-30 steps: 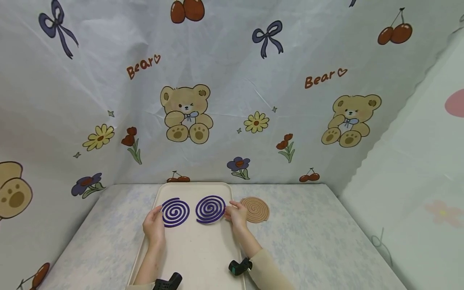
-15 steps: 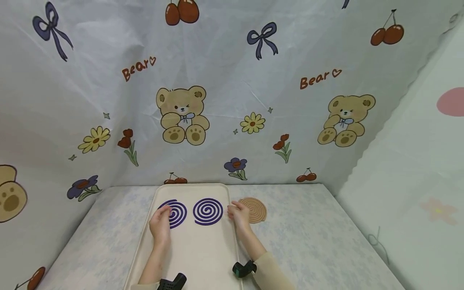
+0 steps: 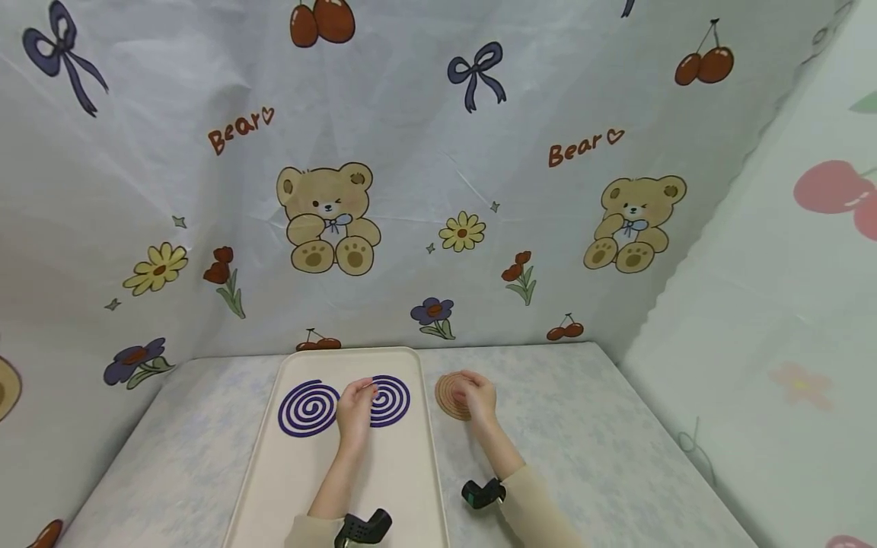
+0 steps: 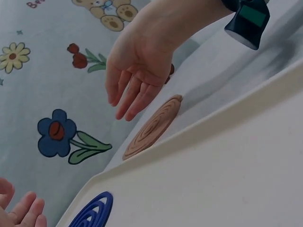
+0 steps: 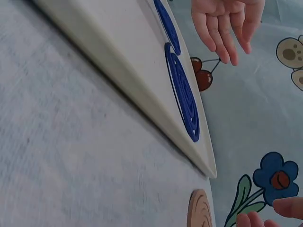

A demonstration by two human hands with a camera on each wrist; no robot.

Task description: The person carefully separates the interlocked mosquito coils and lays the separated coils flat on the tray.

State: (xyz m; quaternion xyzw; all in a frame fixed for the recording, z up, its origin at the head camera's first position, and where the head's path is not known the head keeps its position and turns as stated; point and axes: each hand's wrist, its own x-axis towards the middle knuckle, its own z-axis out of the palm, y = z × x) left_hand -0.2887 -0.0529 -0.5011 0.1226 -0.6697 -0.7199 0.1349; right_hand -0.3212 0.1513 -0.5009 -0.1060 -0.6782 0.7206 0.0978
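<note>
Two dark blue-purple spiral mosquito coils lie side by side on a cream tray (image 3: 384, 479): the left coil (image 3: 294, 418) and the right coil (image 3: 397, 415). To the right of the tray, a tan mosquito coil (image 3: 447, 396), wound more tightly, lies on the table. My left hand (image 3: 355, 415) is over the right blue-purple coil and covers its left part. My right hand (image 3: 477, 397) hovers above the tan coil, hiding its right side; the left wrist view shows a gap between the hand (image 4: 139, 71) and the coil. Both hands hold nothing, fingers loosely bent.
The tray has a low raised rim (image 3: 438, 487) and stands on a pale mottled table (image 3: 582, 457). A cloth wall printed with bears (image 3: 329, 221) rises behind the table. Another patterned sheet (image 3: 767, 342) hangs at the right. Each wrist wears a black camera (image 3: 483, 493).
My left hand has moved right, from the left blue-purple coil to the right one. My right hand has shifted from the tray's edge to above the tan coil. The head view has turned slightly right.
</note>
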